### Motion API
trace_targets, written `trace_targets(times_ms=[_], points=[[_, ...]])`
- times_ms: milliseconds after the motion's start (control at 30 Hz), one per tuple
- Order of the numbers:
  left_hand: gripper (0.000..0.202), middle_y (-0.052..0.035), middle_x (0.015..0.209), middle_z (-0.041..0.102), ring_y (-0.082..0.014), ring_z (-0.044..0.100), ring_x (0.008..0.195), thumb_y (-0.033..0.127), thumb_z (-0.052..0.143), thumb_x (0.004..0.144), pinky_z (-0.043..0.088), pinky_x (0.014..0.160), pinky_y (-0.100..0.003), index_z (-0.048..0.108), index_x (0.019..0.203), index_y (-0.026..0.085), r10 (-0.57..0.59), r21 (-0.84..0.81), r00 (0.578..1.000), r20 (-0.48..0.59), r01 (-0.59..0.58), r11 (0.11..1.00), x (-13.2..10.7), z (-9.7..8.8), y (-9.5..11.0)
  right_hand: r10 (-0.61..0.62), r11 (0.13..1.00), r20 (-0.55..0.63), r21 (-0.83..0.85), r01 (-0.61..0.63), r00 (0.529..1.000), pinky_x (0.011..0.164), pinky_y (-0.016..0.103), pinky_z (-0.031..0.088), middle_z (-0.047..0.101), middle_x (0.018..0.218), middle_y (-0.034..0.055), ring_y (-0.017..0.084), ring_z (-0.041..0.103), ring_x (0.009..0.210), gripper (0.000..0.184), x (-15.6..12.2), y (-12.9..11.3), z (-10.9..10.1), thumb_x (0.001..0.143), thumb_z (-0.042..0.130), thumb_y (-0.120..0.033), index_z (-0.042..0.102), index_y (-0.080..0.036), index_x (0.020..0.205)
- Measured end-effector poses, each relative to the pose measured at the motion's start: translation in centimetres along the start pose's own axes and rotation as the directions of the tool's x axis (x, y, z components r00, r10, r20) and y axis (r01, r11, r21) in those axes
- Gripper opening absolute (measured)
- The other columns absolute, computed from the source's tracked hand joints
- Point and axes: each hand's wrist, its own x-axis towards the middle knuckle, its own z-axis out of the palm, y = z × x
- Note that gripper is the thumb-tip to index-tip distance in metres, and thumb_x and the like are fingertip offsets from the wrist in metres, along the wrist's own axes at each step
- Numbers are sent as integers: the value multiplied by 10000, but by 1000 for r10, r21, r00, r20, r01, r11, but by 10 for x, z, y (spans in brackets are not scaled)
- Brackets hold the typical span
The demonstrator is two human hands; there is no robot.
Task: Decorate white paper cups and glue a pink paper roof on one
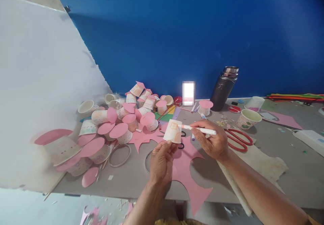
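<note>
My left hand [162, 161] is closed on a small white paper cup [172, 134], held upside down above the table with thumb and fingers at its rim. Orange lines on the cup's side form a window-like square and an arch. In my right hand [211, 140] is a white marker [202, 129] with an orange tip, which meets the drawn square. Below the cup lies cut pink paper [188, 171] with curved notches. Black scissor handles [181, 146] show just behind the cup, their blades partly hidden.
Many paper cups with pink paper discs [120, 130] are heaped on the left. A dark thermos [224, 88] stands at the back right. Red-handled scissors [239, 147], a patterned cup [248, 119] and a pale cloth [260, 162] lie right. A grey tape ring [119, 165] lies left of my hand.
</note>
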Motion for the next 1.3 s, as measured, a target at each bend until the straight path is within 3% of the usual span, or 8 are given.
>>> trace_targets(times_ms=[567,667,833,933,1067,1200,1300], points=[[291,-26,696,730,-163,720,712,255,958,578,568,842,-325,699,661,150,-14,-52,1000,5,14,999,-1,0,0,-11,999,-1,32,11,1000,612,291,532,748,764,23,175,694,656,107,-1,-1,-2,975,609,-217,702,-225,922],[237,-28,695,716,-160,711,696,207,905,651,573,818,-328,677,676,148,-62,-108,998,-29,59,992,-1,4,2,67,997,-70,36,-65,995,565,297,526,744,733,19,170,671,584,109,-3,-2,-4,982,610,-247,710,-230,945],[124,-43,716,701,-160,709,688,102,736,826,587,727,-305,667,731,142,-230,-237,967,-111,199,951,0,10,8,265,962,-170,116,-247,949,575,300,536,755,758,16,154,637,554,211,-4,7,-2,1032,570,-335,714,-234,1149],[150,-29,688,674,-153,690,649,84,690,865,587,681,-294,648,735,146,-327,-276,943,-67,297,914,-1,10,11,419,901,-92,167,-401,903,671,325,575,794,876,51,186,710,702,291,-2,16,0,1023,584,-436,720,-231,1178],[141,-40,721,692,-136,668,627,72,635,894,579,640,-278,651,770,136,-430,-288,903,-16,408,866,-5,10,13,542,795,103,260,-548,834,794,357,592,804,1097,99,255,742,1013,444,2,25,0,944,660,-568,710,-222,1218],[138,-54,738,710,-136,670,625,69,614,906,578,627,-275,663,789,123,-435,-268,900,-20,414,870,-8,13,13,564,714,244,337,-614,789,844,377,595,805,1113,102,263,739,1035,503,4,25,-1,882,725,-587,712,-214,1218],[125,-68,749,716,-143,673,633,72,636,895,573,625,-274,668,784,119,-422,-236,906,-5,409,881,-7,13,11,569,697,271,341,-631,776,763,362,602,807,1055,96,257,743,942,473,4,22,1,834,778,-543,733,-205,1162]])
